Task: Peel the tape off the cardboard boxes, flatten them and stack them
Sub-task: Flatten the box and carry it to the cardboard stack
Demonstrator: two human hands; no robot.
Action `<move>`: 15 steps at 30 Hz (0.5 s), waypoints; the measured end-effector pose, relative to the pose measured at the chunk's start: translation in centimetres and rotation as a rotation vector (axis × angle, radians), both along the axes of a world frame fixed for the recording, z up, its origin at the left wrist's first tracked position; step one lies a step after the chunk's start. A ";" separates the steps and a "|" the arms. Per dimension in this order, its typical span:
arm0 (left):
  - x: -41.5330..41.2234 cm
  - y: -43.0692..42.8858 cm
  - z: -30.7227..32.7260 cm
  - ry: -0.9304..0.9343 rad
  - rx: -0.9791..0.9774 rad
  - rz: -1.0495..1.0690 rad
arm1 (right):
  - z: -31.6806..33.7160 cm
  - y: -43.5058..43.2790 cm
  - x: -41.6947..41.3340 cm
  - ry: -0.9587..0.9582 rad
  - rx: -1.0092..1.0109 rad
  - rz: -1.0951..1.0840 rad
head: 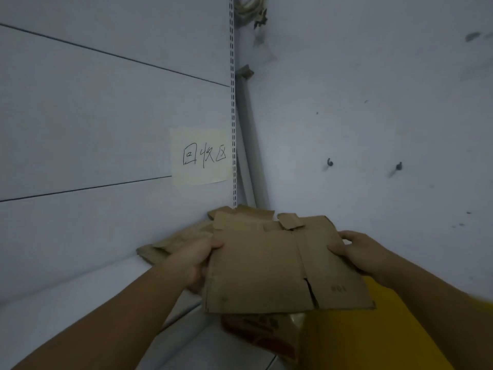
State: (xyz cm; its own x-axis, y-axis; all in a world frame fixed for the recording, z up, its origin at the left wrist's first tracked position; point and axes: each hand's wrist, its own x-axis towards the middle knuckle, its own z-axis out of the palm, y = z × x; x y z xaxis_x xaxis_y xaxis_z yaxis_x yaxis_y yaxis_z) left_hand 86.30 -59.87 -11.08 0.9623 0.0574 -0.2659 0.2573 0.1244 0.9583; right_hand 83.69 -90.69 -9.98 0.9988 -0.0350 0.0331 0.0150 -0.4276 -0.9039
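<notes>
I hold a flattened brown cardboard box (266,263) level in front of me, its flaps spread and one slit showing near the lower right edge. My left hand (196,259) grips its left edge and my right hand (357,252) grips its right edge. Beyond and beneath it, in the corner of the white shelf, lies a pile of other flattened cardboard pieces (170,244). I see no tape on the held box.
A white shelf board (80,297) meets a grey back panel and a marked side wall. A paper note with handwriting (201,156) is stuck to the panel beside a slotted upright (233,129). A printed box (266,335) and yellow clothing (373,337) lie below.
</notes>
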 end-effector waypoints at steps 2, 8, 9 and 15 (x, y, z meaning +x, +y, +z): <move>2.8 0.3 0.6 -0.052 -0.011 0.016 | 0.4 0.5 3.6 -0.007 -0.022 0.003; 10.2 0.5 1.0 -0.062 0.028 0.090 | 1.6 1.1 13.3 -0.023 -0.074 0.025; 11.2 0.5 0.8 -0.054 0.033 0.110 | 1.6 1.2 14.9 -0.026 -0.083 0.034; 14.3 0.5 -0.2 -0.020 0.056 0.230 | 0.7 2.5 23.7 -0.028 -0.132 0.169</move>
